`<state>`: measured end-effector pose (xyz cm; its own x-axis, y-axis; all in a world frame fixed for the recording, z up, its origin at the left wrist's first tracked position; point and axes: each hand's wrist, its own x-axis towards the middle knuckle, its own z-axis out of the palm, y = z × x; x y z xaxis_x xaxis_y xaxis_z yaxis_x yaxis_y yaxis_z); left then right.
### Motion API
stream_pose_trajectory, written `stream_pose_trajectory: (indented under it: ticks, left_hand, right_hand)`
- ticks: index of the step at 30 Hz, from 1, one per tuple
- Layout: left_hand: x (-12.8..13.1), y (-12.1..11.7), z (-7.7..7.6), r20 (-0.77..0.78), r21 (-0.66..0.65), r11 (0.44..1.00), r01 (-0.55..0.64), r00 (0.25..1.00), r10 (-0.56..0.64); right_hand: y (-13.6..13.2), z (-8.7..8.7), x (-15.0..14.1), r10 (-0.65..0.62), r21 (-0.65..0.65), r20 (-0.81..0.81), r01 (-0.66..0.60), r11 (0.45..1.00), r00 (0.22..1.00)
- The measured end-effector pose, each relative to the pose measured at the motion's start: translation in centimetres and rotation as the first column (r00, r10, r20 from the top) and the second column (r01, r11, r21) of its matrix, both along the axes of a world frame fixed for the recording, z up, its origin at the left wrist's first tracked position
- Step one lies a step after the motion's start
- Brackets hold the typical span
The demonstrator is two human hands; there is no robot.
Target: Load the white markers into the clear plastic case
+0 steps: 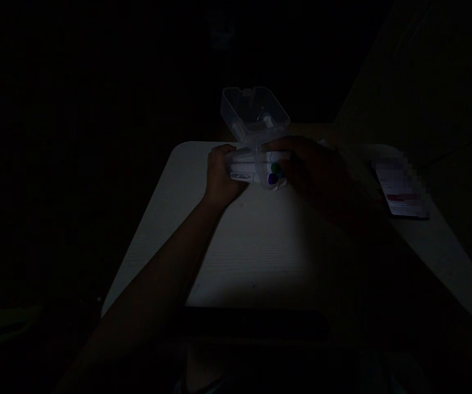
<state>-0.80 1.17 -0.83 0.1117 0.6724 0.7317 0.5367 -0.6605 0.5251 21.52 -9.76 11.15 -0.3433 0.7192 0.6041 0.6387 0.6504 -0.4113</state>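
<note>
A clear plastic case (242, 156) full of white markers (246, 167) lies on its side above the table, its hinged lid (256, 109) swung open at the far side. My left hand (222, 174) is closed round the left end of the case. At the right end, a green cap (276, 168) and a purple cap (273, 179) face my right hand (308, 164). The right forefinger reaches over the case's upper rim, while the other fingers are bent by the top marker's end. Deep shadow hides most of those fingers and that marker's cap.
A pale wood-grain table (256, 241) with rounded corners is under my arms. Towards its right edge lies a phone (400, 189) with a lit, partly blurred screen. A dim greenish thing (1, 325) shows at the lower left. The surroundings are nearly black.
</note>
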Motion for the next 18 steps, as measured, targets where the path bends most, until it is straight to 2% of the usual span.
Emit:
stream_pose_trajectory:
  ticks: [7,12,18]
  left_hand:
    - [0.3,0.0,0.1,0.036,-0.029,0.999,0.016,0.999,-0.015]
    - [0.3,0.0,0.2,0.037,0.016,1.0,0.009,0.999,-0.01]
    - [0.2,0.0,0.1,0.01,0.019,1.0,0.005,1.0,-0.005]
  right_hand:
    - [-0.1,0.4,0.1,-0.042,0.004,-0.009,0.042,0.999,0.999]
    - [-0.2,0.4,0.0,-0.103,-0.02,-0.017,0.103,0.995,0.995]
    - [0.6,-0.6,-0.1,-0.028,0.011,-0.009,0.028,1.0,1.0]
